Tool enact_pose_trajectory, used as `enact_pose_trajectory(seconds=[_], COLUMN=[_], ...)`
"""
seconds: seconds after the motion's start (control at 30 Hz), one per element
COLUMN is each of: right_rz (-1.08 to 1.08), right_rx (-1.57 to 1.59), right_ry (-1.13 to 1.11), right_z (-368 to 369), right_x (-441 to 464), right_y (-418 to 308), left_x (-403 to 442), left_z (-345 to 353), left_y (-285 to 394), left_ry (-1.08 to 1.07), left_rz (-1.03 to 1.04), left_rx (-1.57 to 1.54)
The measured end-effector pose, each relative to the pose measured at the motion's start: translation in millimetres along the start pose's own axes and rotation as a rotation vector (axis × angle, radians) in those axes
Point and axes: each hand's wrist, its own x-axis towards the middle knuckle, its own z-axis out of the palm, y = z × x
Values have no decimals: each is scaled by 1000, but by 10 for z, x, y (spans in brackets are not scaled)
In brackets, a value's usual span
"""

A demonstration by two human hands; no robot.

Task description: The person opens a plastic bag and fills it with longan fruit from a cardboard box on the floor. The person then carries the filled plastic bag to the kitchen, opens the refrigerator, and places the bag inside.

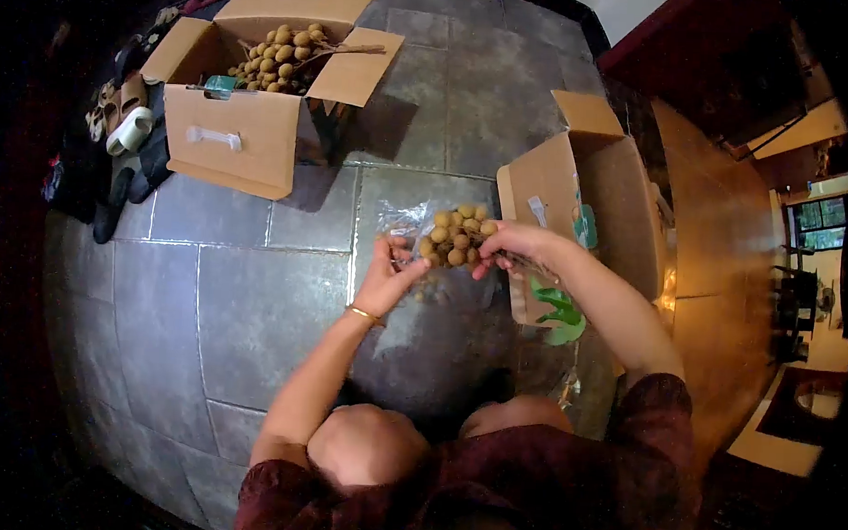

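Observation:
Just ahead of my knees, a bunch of round tan longans (458, 236) is between my two hands. My right hand (513, 247) grips the bunch at its stem side, with fingers curled round it and thin twigs trailing toward my wrist. A clear plastic bag (404, 215) is pinched in my left hand (391, 271), to the left of the fruit. Whether the longans lie inside the bag or against it, I cannot tell. Green leaves (560, 314) show below my right forearm.
An open cardboard box (232, 146) with more longans (282, 56) stands on a support at upper left. Another open cardboard box (618, 202) is close on the right. Several shoes (130, 130) line the far left of the grey tiled floor (263, 315).

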Motion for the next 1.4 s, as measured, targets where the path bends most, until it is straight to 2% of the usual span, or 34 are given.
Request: enact_pose_trajectory(seconds=[0.03, 0.17, 0.27, 0.37, 0.5, 0.6, 0.63, 0.73, 0.77, 0.87, 0.97, 1.07, 1.1, 1.17, 1.23, 1.33, 1.37, 1.4], right_rz=[5, -52, -39, 5, 14, 31, 30, 51, 65, 51, 68, -204, -93, -236, -100, -340, -430, -491], right_rx=[-7, 201, 357, 398, 383, 388, 388, 408, 419, 431, 377, 131, 116, 45, -135, -840, -869, -872], right_ry=[-13, -65, -132, -161, -198, -180, -175, -131, -115, -19, 18, 115, 60, 104, 75, -16, 142, 316], right_z=[-2, -46, -10, 19, 117, 114, 115, 97, 98, 167, 184, 392, 471, 775, 815, 788, 802, 801], right_x=[-9, 17, 140, 391, 473, 494, 503, 622, 674, 715, 878, 901, 735, 517, 578, 1159, 1182, 1118], right_y=[1, 183, 401, 622, 695, 751, 765, 829, 868, 822, 835, 851, 694, 510, 497, 700, 754, 738], left_x=[37, 147, 161, 132, 205, 227, 227, 159, 119, -11, -56, -219, -161, 54, 126, -49, -90, -146], left_z=[16, 41, 34, 99, 57, 52, 59, 139, 144, 294, 567, 512, 466, 339, 227, 372, 449, 453], left_y=[22, 17, -103, -42, -47, -157, -187, -107, -53, 105, -112, 215, 224, 4, 78, 100, 22, 82], left_ry=[-31, 25, 18, 270, 68, 124, 169, 294, 219, 77, -35, 91, 106, 207, 244, 76, 14, -72], left_rz=[-157, -258, -239, -286, -288, -205, -113, 19, 3, -241, -32, 238, 167, 101, -9, 185, 244, 195], left_rx=[-102, -641, -506, -485, -341, -170, -99, -401, -471, -513, -190, 617, 672, 532, 375, 229, 290, 296])
